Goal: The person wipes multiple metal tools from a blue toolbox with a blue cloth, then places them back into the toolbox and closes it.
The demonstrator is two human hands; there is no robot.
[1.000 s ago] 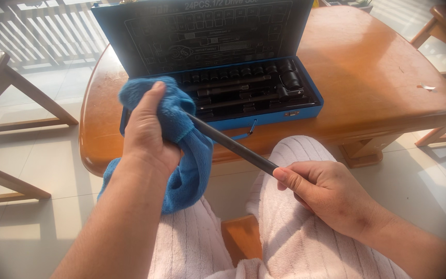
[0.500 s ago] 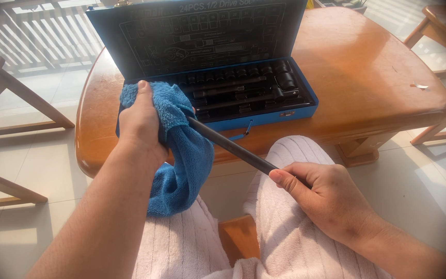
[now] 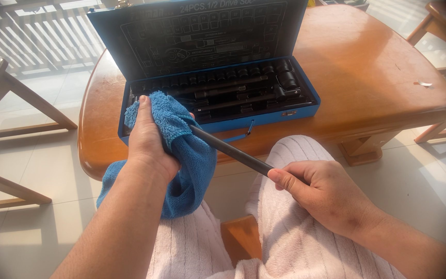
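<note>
My left hand (image 3: pixel 148 142) grips a fluffy blue cloth (image 3: pixel 184 155) that is wrapped around the far end of a long dark metal bar (image 3: pixel 231 151). My right hand (image 3: pixel 326 194) holds the near end of that bar over my lap. The bar slants from lower right up to the left, and its tip is hidden inside the cloth. Just beyond my hands an open blue tool case (image 3: pixel 256 121) sits on a wooden table (image 3: pixel 367 77), with dark sockets and bars in its tray.
The case's lid stands upright at the back. Wooden chairs stand at the left (image 3: pixel 6 93) and at the far right (image 3: pixel 440 31). A small scrap (image 3: pixel 423 83) lies on the table's right side. Pale floor tiles surround the table.
My left hand with the cloth slid up the bar toward the case, then came back down a little toward me. My right hand has barely moved.
</note>
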